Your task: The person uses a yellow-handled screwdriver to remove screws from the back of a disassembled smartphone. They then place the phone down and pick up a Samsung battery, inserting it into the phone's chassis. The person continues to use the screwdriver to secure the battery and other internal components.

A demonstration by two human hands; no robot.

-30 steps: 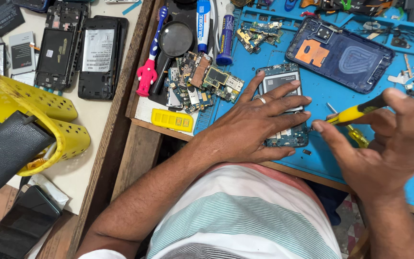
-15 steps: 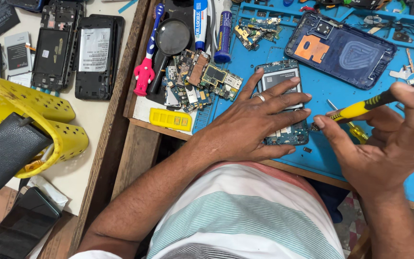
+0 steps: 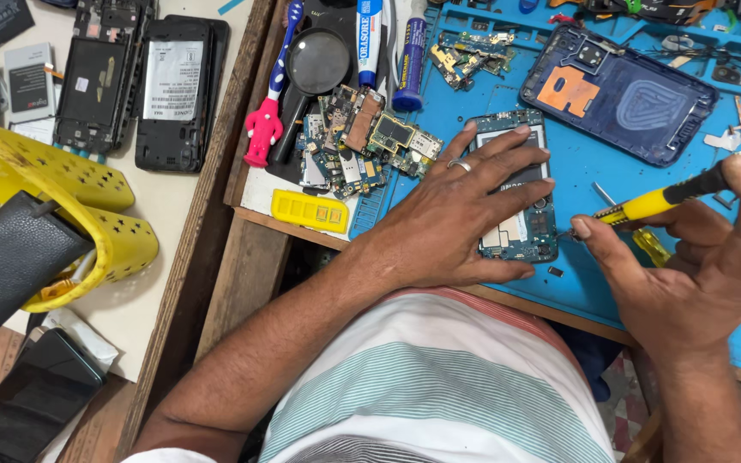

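Note:
My left hand [image 3: 465, 210] lies flat, fingers spread, on an opened phone [image 3: 518, 231] with its green circuit board showing, on a blue work mat [image 3: 585, 163]. A ring is on one finger. My right hand [image 3: 696, 257] grips a yellow and black screwdriver [image 3: 658, 201], its tip at the phone's right edge. A second yellow screwdriver [image 3: 645, 242] lies on the mat just under my right fingers. A tiny dark screw [image 3: 555, 272] rests by the phone.
A blue phone back cover [image 3: 619, 90] lies behind. A pile of circuit boards [image 3: 362, 141], a magnifying glass [image 3: 315, 64], a pink-handled toothbrush [image 3: 269, 103], tubes and a yellow block [image 3: 309, 210] sit left. Dismantled black phones [image 3: 143, 86] and a yellow basket [image 3: 62, 214] are farther left.
My right hand has shifted slightly, bringing the screwdriver tip closer to the phone's right edge. My left hand stays pressed on the phone.

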